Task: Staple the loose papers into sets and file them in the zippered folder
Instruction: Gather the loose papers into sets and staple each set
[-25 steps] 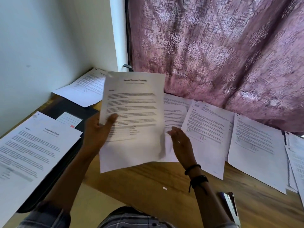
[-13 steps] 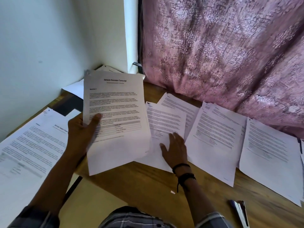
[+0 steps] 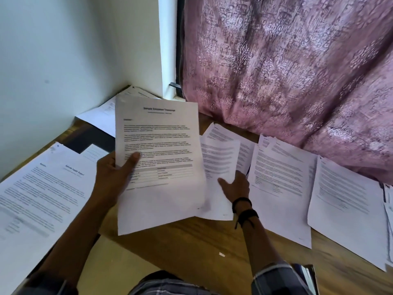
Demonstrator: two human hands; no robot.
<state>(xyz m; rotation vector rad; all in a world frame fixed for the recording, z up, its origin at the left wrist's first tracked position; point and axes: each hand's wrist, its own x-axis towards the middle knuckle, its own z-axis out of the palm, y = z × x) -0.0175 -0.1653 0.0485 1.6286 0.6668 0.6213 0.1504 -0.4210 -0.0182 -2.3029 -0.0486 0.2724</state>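
Early days: your left hand [image 3: 113, 174] grips the transcript [image 3: 157, 143], your right hand [image 3: 235, 186] seemingly pinches a sheet [image 3: 221, 154] at three o'clock; no stapling or filing shows yet.

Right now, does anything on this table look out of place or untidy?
A small white scrap lies alone on the wooden table near its front edge, apart from every pile. The paper piles along the curtain overlap and lie at differing angles, not squared up.
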